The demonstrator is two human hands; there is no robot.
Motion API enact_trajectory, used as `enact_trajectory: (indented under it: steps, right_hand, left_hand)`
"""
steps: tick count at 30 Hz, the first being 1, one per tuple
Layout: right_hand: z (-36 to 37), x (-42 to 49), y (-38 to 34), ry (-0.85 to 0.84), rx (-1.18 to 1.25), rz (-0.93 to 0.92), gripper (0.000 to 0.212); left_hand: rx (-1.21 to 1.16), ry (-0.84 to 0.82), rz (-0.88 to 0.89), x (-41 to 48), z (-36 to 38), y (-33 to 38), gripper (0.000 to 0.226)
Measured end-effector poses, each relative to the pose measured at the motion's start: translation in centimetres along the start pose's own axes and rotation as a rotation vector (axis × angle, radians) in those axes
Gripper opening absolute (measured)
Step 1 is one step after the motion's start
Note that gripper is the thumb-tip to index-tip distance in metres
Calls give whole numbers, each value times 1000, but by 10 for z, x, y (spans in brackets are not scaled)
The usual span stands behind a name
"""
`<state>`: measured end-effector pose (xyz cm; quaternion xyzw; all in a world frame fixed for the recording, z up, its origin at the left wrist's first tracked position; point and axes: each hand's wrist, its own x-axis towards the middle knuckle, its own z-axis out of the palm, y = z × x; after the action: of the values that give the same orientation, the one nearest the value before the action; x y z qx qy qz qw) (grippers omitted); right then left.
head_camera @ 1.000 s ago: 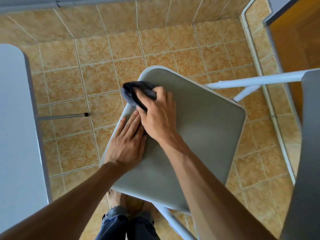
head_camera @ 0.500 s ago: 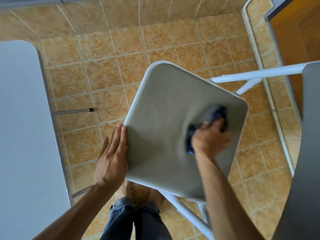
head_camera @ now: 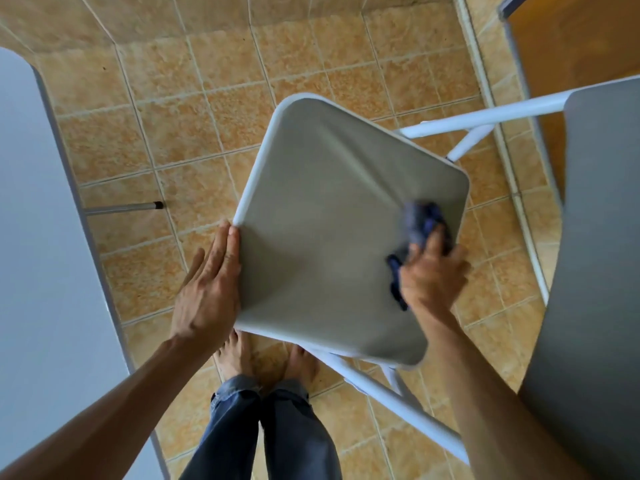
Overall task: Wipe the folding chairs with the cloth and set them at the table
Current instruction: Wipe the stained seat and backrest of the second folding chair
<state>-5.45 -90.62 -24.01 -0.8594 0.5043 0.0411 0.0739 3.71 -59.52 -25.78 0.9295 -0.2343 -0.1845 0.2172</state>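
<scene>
A folding chair stands open below me, its grey seat (head_camera: pixel 322 220) framed by white tubes. My right hand (head_camera: pixel 431 275) grips a dark blue cloth (head_camera: pixel 420 225) and presses it on the seat near the right edge; both are motion-blurred. My left hand (head_camera: pixel 209 282) lies flat with straight fingers against the seat's left edge. The chair's grey backrest (head_camera: pixel 595 254) rises at the right. The white table (head_camera: pixel 41 254) fills the left side.
A metal table leg (head_camera: pixel 124 207) juts out over the tan tiled floor (head_camera: pixel 194 133). My bare feet (head_camera: pixel 263 362) stand just below the seat's near edge. An orange door (head_camera: pixel 581 43) and a white pipe run along the upper right.
My right hand swept the cloth from the seat's far left corner across to the right edge. My left hand slid off the seat top to its left edge.
</scene>
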Motion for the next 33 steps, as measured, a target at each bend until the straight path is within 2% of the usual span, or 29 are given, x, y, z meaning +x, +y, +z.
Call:
enact_trajectory:
  steps: [2, 4, 5, 6, 8, 10, 12, 14, 16, 18, 20, 21, 23, 27, 31, 33]
  right_hand:
    - [-9, 7, 15, -91, 17, 379, 62]
    - [-11, -3, -7, -100, 78, 511, 69]
    - [-9, -18, -30, -115, 123, 452, 72]
    - [-4, -42, -57, -132, 191, 314, 72]
    - [6, -105, -114, -118, 267, -53, 66]
    - [13, -160, -151, -68, 201, -366, 56]
    - [16, -175, -151, -102, 125, -545, 53]
    - [13, -158, -120, -96, 43, -588, 60]
    - [12, -131, -71, -95, -50, -417, 67]
    - [2, -104, -22, -157, -134, -96, 80]
    - [-13, -83, 19, -312, -195, 247, 99]
    - [-21, -77, 32, -379, -156, 389, 100]
    - [-25, -73, 42, -480, -57, 478, 89]
    - [-4, -108, -24, -478, -148, 378, 103]
    - [-6, -185, -110, -548, -59, -10, 77]
    - [-9, -198, -113, -474, -17, -206, 86]
  left_hand:
    - [-8, 12, -2, 1, 2, -1, 60]
    - [-26, 24, -6, 0, 4, -4, 62]
    - [-42, 29, -10, -1, 5, -5, 63]
    - [-59, 29, -13, -1, 6, -6, 64]
    - [-85, -1, -14, -1, 4, -7, 65]
    - [-100, -56, -5, -1, -1, -10, 65]
    - [-106, -83, 20, -1, -7, -13, 57]
    - [-86, -84, 58, 2, -13, -16, 54]
    - [-73, -89, 63, 4, -13, -17, 56]
    - [-74, -94, 51, 4, -12, -17, 58]
    - [-90, -91, 52, 3, -10, -17, 59]
    - [-104, -89, 43, 3, -8, -17, 59]
    - [-133, -77, 26, 1, -5, -16, 60]
    - [-236, -37, -39, -2, 2, -11, 64]
    - [-268, -43, -24, -1, 0, -10, 66]
    - [-261, -79, 5, 1, -3, -16, 66]
